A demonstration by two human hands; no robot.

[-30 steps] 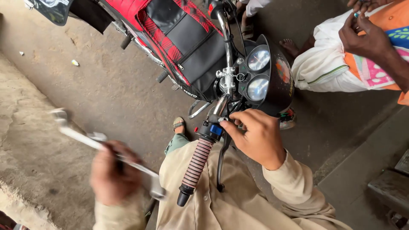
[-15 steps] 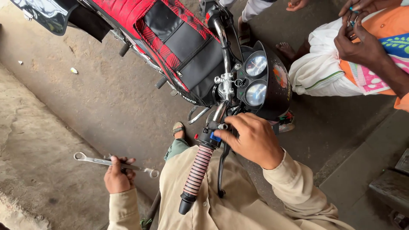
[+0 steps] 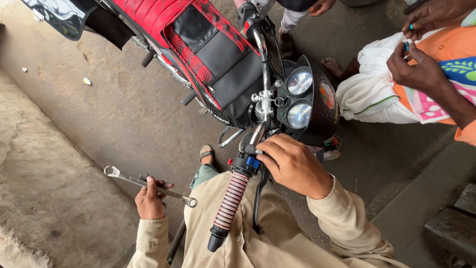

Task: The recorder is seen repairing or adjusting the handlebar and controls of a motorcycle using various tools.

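Steel spanner (image 3: 148, 182), stiff and weighty, is resting mid-shank in the closed left hand (image 3: 149, 199), while the right hand (image 3: 293, 166) is gripping the handlebar switch housing (image 3: 248, 163).

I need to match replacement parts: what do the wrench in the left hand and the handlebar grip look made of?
The wrench looks like bare polished steel: silvery, with bright glints along the shaft. The handlebar grip appears to be ribbed rubber, matte, in alternating dark and pale rings with a black end cap; it could be soft plastic instead.
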